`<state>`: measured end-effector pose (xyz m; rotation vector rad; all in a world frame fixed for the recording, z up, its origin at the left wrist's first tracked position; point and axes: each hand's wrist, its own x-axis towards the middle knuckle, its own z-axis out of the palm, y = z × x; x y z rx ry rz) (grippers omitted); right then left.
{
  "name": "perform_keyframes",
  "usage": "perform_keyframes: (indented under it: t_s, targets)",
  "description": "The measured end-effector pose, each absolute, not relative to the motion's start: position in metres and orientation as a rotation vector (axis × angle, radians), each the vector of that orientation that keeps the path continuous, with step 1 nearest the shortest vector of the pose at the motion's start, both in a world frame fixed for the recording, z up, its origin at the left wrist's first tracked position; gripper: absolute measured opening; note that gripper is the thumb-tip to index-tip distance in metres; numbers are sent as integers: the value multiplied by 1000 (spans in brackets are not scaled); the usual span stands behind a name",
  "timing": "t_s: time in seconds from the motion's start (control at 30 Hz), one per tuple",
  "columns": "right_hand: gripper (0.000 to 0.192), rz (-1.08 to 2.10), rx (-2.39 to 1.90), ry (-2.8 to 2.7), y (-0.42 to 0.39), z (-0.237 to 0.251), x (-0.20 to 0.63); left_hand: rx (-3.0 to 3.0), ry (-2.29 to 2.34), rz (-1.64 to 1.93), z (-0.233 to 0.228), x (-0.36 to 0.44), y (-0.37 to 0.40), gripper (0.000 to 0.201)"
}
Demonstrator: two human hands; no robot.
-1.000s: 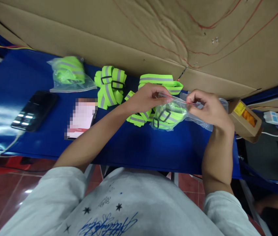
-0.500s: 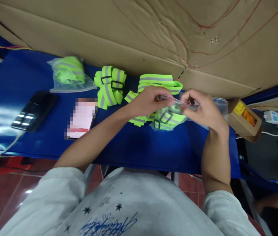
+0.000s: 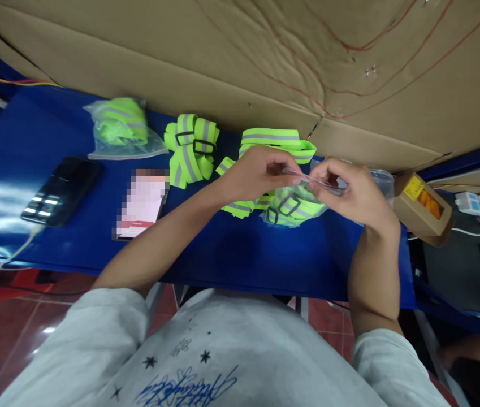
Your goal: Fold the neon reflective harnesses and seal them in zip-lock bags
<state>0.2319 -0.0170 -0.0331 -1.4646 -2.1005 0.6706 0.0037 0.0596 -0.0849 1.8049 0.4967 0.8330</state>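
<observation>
My left hand (image 3: 267, 169) pinches one side of the top edge of a clear zip bag (image 3: 293, 208). On the other side of that edge, my right hand (image 3: 341, 183) pinches it between thumb and fingers. Inside the bag lies a folded yellow-green reflective strap with black buckles, and the bag rests on the blue table. Behind my left hand is a loose reflective strap (image 3: 271, 135), partly hidden by the hand. To the left sits a bundled reflective strap (image 3: 191, 150) with black buckles, outside any bag.
A closed bag with another strap (image 3: 121, 124) lies at the back left. Nearer me are a phone with a lit screen (image 3: 143, 206) and a dark phone (image 3: 61, 189) on a white cable. More clear plastic (image 3: 381, 183) and a small cardboard box (image 3: 422, 206) are at the right.
Both hands have come slightly closer together along the bag's top edge, my right thumb shifting left. The bag and straps stay in nearly the same place.
</observation>
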Motion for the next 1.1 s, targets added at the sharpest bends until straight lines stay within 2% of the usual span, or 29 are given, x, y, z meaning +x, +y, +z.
perform_keyframes:
  t_s: [0.2, 0.33, 0.53, 0.67, 1.1]
  targets:
    - [22, 588, -1446, -2176, -21, -31, 227, 1966, 518, 940, -85, 4, 55, 33]
    - [22, 634, -1434, -2157, -22, -32, 228, 2051, 493, 886, -80, -3, 59, 31]
    - [23, 674, -1470, -2085, -19, -34, 240, 1801, 484, 758, -80, -14, 74, 36]
    - [22, 620, -1496, -2069, -18, -33, 245, 1700, 502, 804, -86, -14, 76, 29]
    - [20, 609, -1484, -2059, -22, -32, 233, 1811, 482, 856, -83, -7, 65, 26]
